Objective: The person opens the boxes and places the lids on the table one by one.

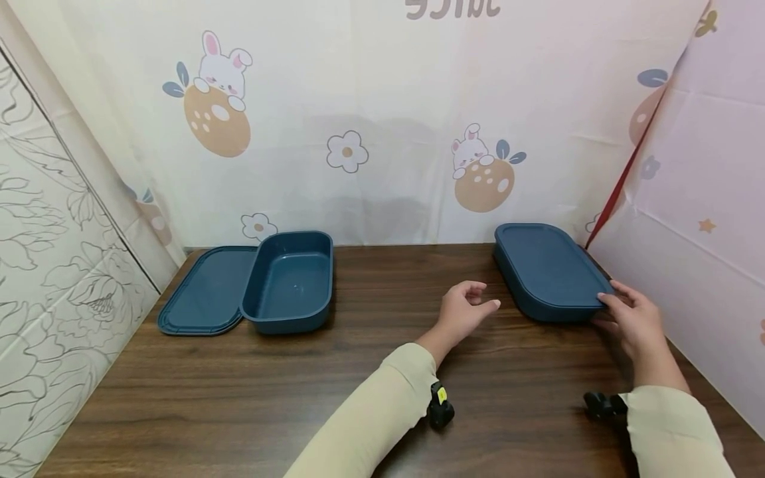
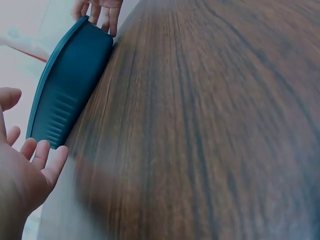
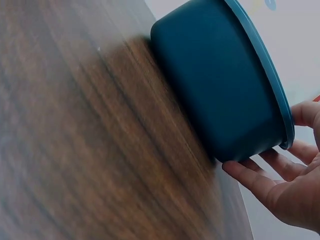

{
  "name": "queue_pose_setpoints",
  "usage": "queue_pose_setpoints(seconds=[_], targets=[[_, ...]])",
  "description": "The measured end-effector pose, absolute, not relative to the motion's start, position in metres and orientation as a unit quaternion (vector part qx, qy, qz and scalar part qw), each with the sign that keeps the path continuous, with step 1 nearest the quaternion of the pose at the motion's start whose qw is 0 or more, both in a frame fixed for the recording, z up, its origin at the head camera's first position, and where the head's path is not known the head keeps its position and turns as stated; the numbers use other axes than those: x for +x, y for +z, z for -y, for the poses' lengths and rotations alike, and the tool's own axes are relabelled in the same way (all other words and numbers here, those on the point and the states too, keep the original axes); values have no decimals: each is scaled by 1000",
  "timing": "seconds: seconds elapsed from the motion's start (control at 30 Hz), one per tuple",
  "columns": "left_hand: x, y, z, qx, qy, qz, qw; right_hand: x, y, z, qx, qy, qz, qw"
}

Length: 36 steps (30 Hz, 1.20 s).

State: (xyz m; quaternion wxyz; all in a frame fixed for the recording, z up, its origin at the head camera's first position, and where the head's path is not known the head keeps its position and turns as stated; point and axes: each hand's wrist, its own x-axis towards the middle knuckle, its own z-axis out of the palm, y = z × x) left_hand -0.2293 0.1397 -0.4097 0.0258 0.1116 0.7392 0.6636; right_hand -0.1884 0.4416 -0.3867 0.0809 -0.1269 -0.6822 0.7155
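Note:
A dark blue lidded food container sits at the back right of the table, its lid on top. My right hand grips its near right corner. In the right wrist view the thumb lies at the lid's rim, and the fingers reach along the side down to the bottom edge. To the left of the container, my left hand is held with thumb and fingers apart and nothing between them. The left wrist view shows the left fingertips close to the ridged end of the container.
An uncovered blue container stands at the back left, with nothing inside. Beside it a matching lid lies flat, partly overlapped by that container. A printed curtain hangs along the table's back edge, and another cloth borders the right.

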Motion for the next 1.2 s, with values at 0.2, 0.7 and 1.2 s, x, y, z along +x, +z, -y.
queue_pose_setpoints(seconds=[0.2,0.7,1.2], targets=[[-231,-410,-144,94,675,-731,36,-188,-386,-440,-120,721,677,85],[-232,-404,-155,63,731,-673,91,-184,-387,-435,-137,657,738,72],[-227,-401,-163,46,749,-650,119,-181,-380,-428,-115,539,833,52]])
